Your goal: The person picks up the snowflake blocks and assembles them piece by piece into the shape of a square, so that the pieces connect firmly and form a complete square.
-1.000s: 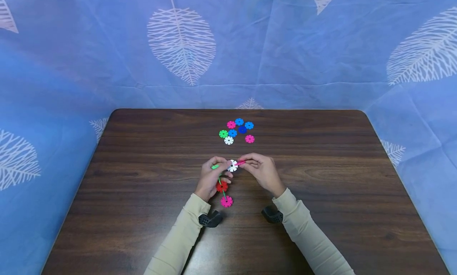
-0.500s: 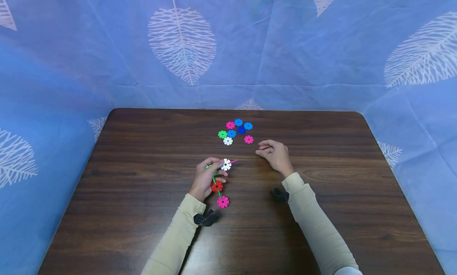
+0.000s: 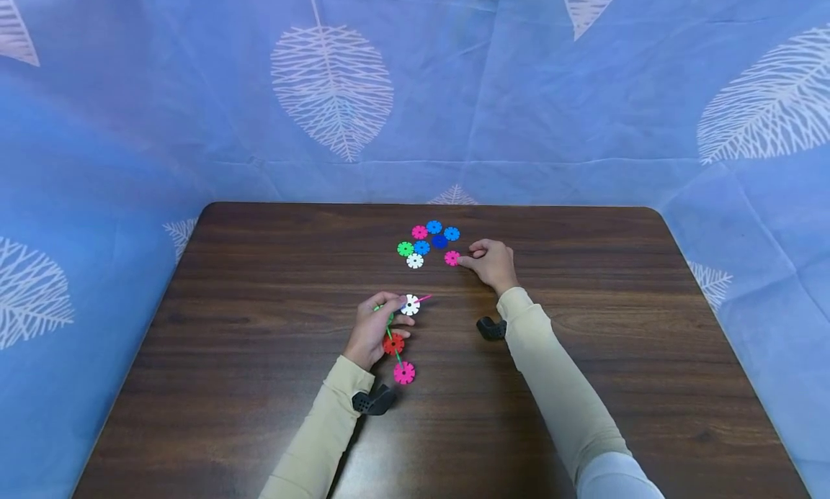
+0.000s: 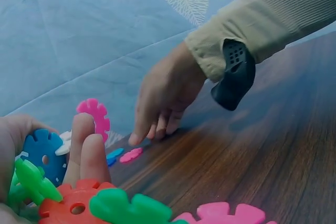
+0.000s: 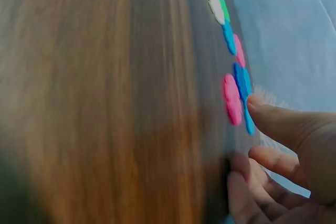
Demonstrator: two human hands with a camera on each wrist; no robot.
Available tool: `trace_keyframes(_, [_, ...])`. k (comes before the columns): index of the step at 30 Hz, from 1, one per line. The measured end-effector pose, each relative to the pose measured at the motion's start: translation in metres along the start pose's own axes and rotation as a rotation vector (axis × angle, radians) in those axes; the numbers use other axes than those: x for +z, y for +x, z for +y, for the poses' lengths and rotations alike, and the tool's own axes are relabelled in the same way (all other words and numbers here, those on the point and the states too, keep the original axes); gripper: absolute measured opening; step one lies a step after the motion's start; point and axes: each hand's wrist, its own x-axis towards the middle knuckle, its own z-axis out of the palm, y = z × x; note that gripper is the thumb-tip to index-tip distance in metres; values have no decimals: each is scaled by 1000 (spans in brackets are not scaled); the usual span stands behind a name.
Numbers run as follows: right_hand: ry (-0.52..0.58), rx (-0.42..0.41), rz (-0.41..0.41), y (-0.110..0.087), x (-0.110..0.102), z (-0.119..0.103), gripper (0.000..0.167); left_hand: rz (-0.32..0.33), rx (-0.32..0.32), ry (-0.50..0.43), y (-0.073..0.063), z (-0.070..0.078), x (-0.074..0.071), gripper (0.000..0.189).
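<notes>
Chain of notched plastic discs (image 3: 398,347), green, red, pink, blue and white, pinched in the left hand (image 3: 369,333) over the counter (image 3: 648,326); right hand (image 3: 494,266), thumb and fingers parted, beside a flat-lying pink disc (image 3: 449,259).

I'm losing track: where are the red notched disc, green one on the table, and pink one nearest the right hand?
Red notched disc (image 3: 391,345), head view: flat face.
Green notched disc (image 3: 404,250), head view: flat face.
Pink notched disc (image 3: 450,259), head view: flat face.

brown wood-grain table (image 3: 616,340) | white-leaf-print blue cloth (image 3: 519,88) | far-edge notched plastic discs (image 3: 442,243): pink, green, white, blue | linked notched plastic discs (image 3: 388,343): same + red
</notes>
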Motion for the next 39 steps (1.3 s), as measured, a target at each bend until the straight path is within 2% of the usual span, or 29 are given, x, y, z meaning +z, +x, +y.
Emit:
trace_keyframes(8, [-72, 13, 38, 1, 15, -13, 36, -8, -8, -5, 0, -2, 3, 5])
trace_keyframes(17, [2, 23, 59, 2, 15, -15, 29, -13, 11, 14, 2, 2, 5, 6])
trace_keyframes(24, [88, -53, 61, -6, 7, -2, 16, -34, -7, 27, 2, 3, 3, 6])
trace_keyframes(27, [138, -49, 29, -15, 4, 5, 16, -54, -23, 25, 2, 3, 3, 5])
trace_keyframes(33, [328, -34, -77, -38, 0, 16, 24, -75, -46, 42, 3, 4, 3, 5])
trace_keyframes(39, [491, 10, -185, -64, -1, 13, 28, -83, -67, 44, 4, 4, 1, 5])
